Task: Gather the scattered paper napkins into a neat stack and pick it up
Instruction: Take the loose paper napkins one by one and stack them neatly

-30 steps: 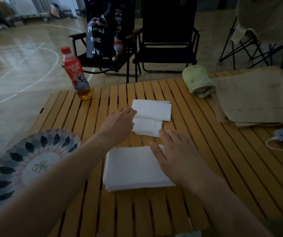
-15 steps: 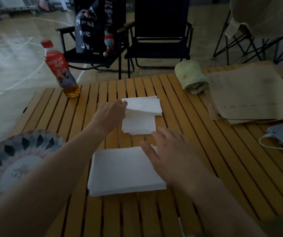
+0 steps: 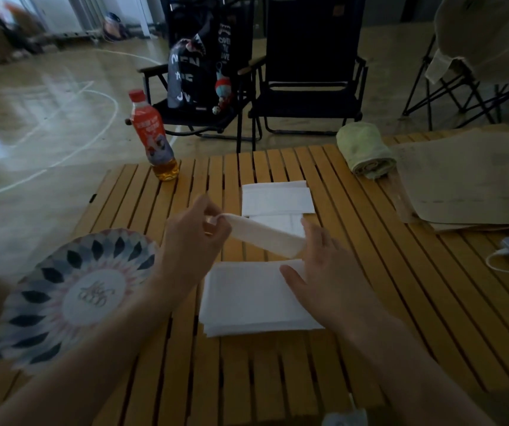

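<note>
Your left hand point(image 3: 197, 241) now lifts one napkin point(image 3: 265, 238) off the far pile point(image 3: 277, 199), pinching its end above the slatted table point(image 3: 400, 287). Your right hand point(image 3: 330, 278) lies spread over the near stack point(image 3: 247, 296), fingertips point(image 3: 307, 229) touching the napkin's other end.

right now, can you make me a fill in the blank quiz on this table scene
1. Besides the lifted napkin pinched by the left hand, napkins lie in ____ piles on the table.
2. The lifted napkin's other end rests against the ____ of the right hand.
3. The bottle has a ____ cap.
4. The rolled towel is ____.

Missing words: two; fingers; red; green
</note>
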`<state>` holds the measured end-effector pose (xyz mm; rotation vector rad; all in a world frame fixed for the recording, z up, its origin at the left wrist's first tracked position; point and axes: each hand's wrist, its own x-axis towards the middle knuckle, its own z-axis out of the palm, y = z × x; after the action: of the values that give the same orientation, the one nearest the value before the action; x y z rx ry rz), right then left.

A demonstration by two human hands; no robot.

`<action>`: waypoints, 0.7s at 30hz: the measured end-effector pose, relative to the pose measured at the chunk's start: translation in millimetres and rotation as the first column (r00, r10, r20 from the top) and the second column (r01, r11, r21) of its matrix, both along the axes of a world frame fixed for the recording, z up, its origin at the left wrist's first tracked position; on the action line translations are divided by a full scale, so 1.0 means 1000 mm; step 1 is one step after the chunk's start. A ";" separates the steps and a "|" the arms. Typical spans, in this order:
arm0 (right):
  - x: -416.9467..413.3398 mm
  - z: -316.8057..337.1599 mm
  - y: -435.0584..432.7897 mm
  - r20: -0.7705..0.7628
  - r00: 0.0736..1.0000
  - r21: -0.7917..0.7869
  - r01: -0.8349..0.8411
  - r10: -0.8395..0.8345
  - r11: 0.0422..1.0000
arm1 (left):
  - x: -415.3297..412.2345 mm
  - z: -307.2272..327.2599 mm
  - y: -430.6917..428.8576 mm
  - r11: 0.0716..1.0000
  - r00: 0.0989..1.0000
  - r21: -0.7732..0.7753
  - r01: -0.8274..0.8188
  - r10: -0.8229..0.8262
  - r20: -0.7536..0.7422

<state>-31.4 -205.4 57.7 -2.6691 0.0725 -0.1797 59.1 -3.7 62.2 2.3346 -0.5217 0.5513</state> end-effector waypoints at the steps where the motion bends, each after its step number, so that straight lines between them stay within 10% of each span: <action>1: -0.001 0.001 0.000 0.027 1.000 0.010 0.003 -0.004 1.000 | -0.010 0.003 0.002 0.998 0.999 -0.061 -0.032 0.032 -0.002; 8: -0.002 0.014 -0.002 0.243 0.965 -0.065 -0.090 0.103 0.994 | -0.062 0.023 0.006 0.973 0.995 -0.229 0.029 -0.006 0.102; 21: -0.018 0.025 -0.014 0.171 0.968 -0.129 -0.164 0.185 0.978 | -0.083 0.018 0.020 0.889 0.954 0.352 0.294 -0.250 -0.168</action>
<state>-49.6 -219.0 82.3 -2.7408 -0.2373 -0.3805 -23.7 16.6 80.4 2.5659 -0.9512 0.1879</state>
